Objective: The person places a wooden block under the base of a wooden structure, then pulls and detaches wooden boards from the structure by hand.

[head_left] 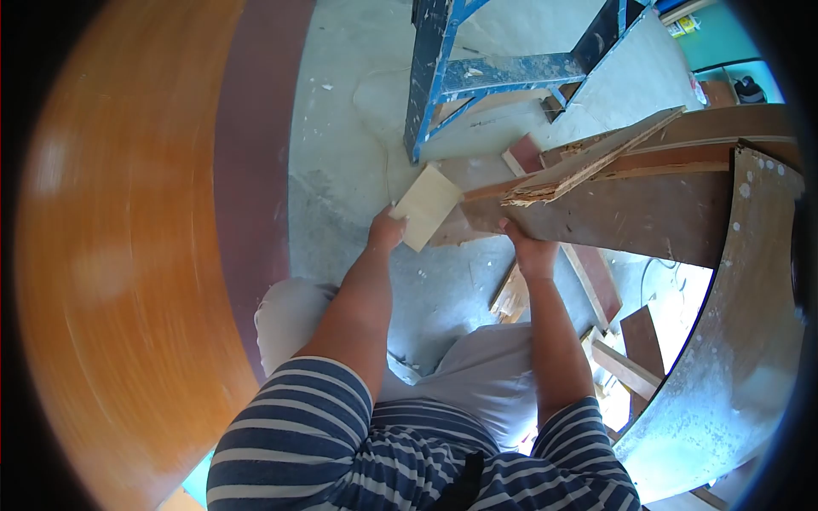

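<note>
1. From where I stand, the left hand (388, 230) has its grip closed on the lower left edge of a pale cream, flat rectangular panel (429, 207), held up over the grey, speckled floor (341, 153).
2. The right hand (533, 254) has its grip around the near edge of a long, flat brown wooden board (630, 217), thumb laid on its face; the fingers are hidden behind it.
3. Across that board lies a light brown, splintered wooden plank (596, 157), its ragged end just above the right hand.
4. Beyond the hands stands a blue, paint-spattered stepladder (511, 75).
5. A big glossy orange-brown wooden surface (128, 213) with a maroon border (256, 170) fills the left side; a curved, whitish-spotted panel (741, 298) rises at the right.
6. Of containers, I make out a small yellow-and-white one (682, 27) at the upper right; I can't tell what is in it.
</note>
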The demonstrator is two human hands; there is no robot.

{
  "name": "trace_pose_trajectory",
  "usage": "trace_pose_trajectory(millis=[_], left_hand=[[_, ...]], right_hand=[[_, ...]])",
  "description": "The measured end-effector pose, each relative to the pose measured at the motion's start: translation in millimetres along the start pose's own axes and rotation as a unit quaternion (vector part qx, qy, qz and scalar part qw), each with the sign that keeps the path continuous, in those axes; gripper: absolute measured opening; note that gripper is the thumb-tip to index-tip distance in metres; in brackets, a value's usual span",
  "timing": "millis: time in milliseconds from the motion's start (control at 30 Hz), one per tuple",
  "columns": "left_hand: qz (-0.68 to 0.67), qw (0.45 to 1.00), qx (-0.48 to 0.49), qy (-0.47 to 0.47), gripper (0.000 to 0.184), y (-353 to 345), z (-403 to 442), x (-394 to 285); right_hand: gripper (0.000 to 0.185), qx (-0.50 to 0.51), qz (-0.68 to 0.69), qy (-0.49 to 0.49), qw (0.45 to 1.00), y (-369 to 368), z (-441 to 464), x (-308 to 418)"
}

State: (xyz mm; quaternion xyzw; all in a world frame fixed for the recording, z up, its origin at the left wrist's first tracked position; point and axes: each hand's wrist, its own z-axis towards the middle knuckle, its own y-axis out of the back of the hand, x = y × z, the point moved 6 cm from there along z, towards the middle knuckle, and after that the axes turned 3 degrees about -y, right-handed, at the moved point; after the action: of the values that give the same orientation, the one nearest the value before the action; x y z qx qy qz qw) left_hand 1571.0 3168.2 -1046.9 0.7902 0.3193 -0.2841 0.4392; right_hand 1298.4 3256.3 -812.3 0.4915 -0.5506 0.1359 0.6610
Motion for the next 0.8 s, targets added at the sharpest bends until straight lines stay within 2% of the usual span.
trace_pose_trajectory(millis=[67, 167, 267, 367, 433, 533, 633, 700, 767, 800], left_hand=[[0.02, 0.999, -0.01, -0.031, 0.058, -1.0, 3.2, 0.6], [0.015, 0.994, 0.101, -0.039, 0.059, -15.8, 17.3, -11.5], [0.137, 0.982, 0.131, -0.013, 0.053, -7.6, 0.8, -53.3], [0.359, 0.898, 0.199, -0.159, 0.047, -48.5, 14.8, -58.9], [0.27, 0.948, 0.128, -0.107, 0.045, -66.8, 30.2, -37.8], [0.191, 0.974, 0.109, -0.047, 0.052, -77.7, 40.7, -22.3], [0.237, 0.958, 0.125, -0.103, 0.058, -123.9, 72.1, 15.0], [0.238, 0.957, 0.137, -0.095, 0.056, -125.5, 67.1, 8.1], [0.183, 0.971, 0.153, -0.012, 0.052, -74.4, 28.3, -50.6], [0.205, 0.965, 0.161, -0.036, 0.051, -76.0, 31.3, -56.0]], right_hand=[[0.047, -0.006, 0.005, 0.008, 1.0, 0.7, 1.0, 1.8], [0.047, -0.01, 0.036, 0.003, 0.999, 1.5, 2.1, 5.5], [0.046, -0.008, 0.046, -0.02, 0.999, 1.7, 3.1, 9.4], [0.046, -0.007, 0.035, -0.024, 0.999, 4.2, 4.2, 14.0], [0.046, -0.004, 0.02, -0.028, 0.999, 5.1, -0.2, 17.6], [0.047, -0.005, -0.002, -0.022, 1.0, 6.6, -1.6, 23.5], [0.048, -0.009, -0.01, 0.007, 1.0, 4.5, -0.4, 15.0], [0.048, -0.005, -0.024, 0.006, 1.0, 4.4, -0.9, 15.8], [0.049, -0.012, -0.054, 0.001, 0.998, 7.3, -6.4, 13.6], [0.049, -0.017, -0.066, 0.005, 0.998, 7.4, -3.1, 15.3]])
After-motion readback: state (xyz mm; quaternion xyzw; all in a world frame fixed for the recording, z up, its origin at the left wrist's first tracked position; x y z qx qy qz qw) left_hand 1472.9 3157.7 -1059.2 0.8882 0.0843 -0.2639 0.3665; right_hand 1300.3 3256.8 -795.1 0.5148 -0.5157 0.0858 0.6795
